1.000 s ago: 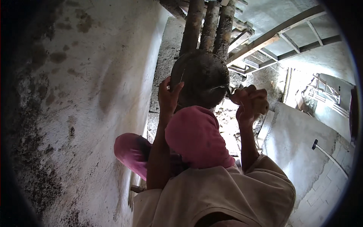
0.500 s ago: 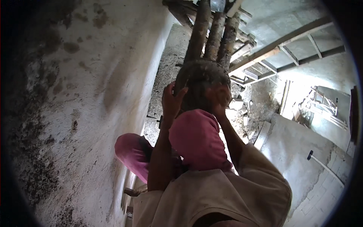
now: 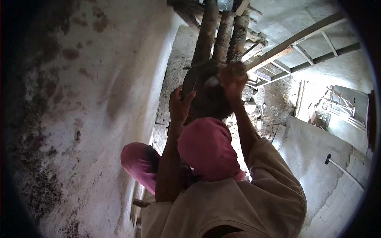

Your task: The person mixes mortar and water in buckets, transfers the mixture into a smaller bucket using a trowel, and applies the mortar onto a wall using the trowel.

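Observation:
A dark, round, shallow pan [image 3: 200, 107] rests at the near ends of three rough poles [image 3: 204, 39], above my pink-clad knee [image 3: 204, 148]. My left hand [image 3: 180, 104] grips its left rim, thumb and fingers curled at the edge. My right hand [image 3: 232, 81] is closed on a tool with a pale wooden handle [image 3: 238, 70], held over the pan's upper right. The tool's metal end [image 3: 212, 82] is a blurred grey patch inside the pan, so its shape is unclear. My other pink-clad knee [image 3: 135, 158] is left of my left forearm.
A mottled plaster wall [image 3: 91, 119] runs along the left. Wooden ladder-like framing [image 3: 293, 43] spans the upper right. Broken rubble [image 3: 250, 107] lies below, right of the pan. A hammer-like tool with a long pale handle [image 3: 345, 172] is at the lower right, near a plank [image 3: 278, 135].
My right hand moved left from outside the pan's right rim into the pan, then rose toward its upper right with the tool. My left hand stays on the rim.

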A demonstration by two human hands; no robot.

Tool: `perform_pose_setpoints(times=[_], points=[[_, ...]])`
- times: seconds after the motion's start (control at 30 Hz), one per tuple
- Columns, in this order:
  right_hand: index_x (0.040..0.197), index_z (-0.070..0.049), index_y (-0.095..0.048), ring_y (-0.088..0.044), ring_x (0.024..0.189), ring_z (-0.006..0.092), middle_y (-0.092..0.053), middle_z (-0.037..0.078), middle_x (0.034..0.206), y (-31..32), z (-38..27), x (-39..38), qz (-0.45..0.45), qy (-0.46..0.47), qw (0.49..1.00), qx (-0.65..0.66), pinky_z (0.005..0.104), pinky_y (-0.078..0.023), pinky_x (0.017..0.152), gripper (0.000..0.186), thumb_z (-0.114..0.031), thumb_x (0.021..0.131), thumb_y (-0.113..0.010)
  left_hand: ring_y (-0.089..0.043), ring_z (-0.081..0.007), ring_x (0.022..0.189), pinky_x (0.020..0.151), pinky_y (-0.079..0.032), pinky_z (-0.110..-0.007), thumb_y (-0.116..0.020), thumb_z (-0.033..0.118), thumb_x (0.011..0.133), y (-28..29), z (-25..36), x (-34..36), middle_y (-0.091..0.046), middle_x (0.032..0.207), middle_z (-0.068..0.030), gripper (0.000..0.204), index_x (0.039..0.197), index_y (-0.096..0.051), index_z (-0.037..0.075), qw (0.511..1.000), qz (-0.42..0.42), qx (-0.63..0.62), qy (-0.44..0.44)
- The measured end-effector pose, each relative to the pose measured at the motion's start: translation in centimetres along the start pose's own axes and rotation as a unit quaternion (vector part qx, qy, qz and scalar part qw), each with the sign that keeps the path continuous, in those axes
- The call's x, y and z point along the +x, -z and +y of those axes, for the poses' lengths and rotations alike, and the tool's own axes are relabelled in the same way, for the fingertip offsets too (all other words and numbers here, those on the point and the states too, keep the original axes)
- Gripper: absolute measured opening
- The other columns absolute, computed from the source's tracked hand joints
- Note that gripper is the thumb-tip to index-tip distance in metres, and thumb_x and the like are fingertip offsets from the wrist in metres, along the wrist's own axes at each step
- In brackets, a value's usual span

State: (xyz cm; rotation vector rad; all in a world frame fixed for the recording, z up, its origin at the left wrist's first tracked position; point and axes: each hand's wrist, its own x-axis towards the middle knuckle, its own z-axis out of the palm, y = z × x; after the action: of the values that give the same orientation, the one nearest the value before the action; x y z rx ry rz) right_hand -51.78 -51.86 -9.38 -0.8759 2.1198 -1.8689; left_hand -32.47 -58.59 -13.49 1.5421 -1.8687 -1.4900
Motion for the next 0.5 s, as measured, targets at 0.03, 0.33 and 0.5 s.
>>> perform_pose_setpoints(times=[0.03,0.33,0.5], points=[[0.080,-0.003,-0.056,-0.055,0.071,0.0135,-0.057,0.004,0.078,0.7,-0.9,-0.2,0.000,-0.027,1.000,0.012,0.0271,-0.047,0.062,0.010,-0.008,0.086,-0.063,-0.057,-0.0297,0.108,0.091,-0.047,-0.040,-0.077,0.042,0.077,0.3,0.8,0.2,-0.058,0.118,-0.0178,0.067,0.125,-0.055,0.000,1.000,-0.003,-0.027,0.005],[0.088,-0.004,-0.054,-0.060,0.085,0.0156,-0.059,0.007,0.088,5.9,-3.4,-8.0,-0.044,-0.096,0.993,0.057,0.0273,-0.051,0.073,0.023,0.001,0.078,-0.074,-0.056,-0.0317,0.110,0.094,-0.045,-0.040,-0.078,0.042,0.076,-0.1,0.3,0.3,-0.058,0.117,-0.0188,0.068,0.124,-0.055,0.000,0.998,-0.017,-0.056,0.012],[0.108,-0.008,-0.060,-0.063,0.096,0.0171,-0.065,0.008,0.103,11.1,-6.2,-5.3,-0.252,-0.162,0.933,-0.199,0.0316,-0.053,0.077,0.039,-0.005,0.074,-0.080,-0.054,-0.0319,0.114,0.096,-0.043,-0.040,-0.078,0.043,0.076,0.4,1.8,0.0,-0.055,0.121,-0.0201,0.071,0.126,-0.053,-0.001,0.998,-0.045,-0.030,-0.031]])
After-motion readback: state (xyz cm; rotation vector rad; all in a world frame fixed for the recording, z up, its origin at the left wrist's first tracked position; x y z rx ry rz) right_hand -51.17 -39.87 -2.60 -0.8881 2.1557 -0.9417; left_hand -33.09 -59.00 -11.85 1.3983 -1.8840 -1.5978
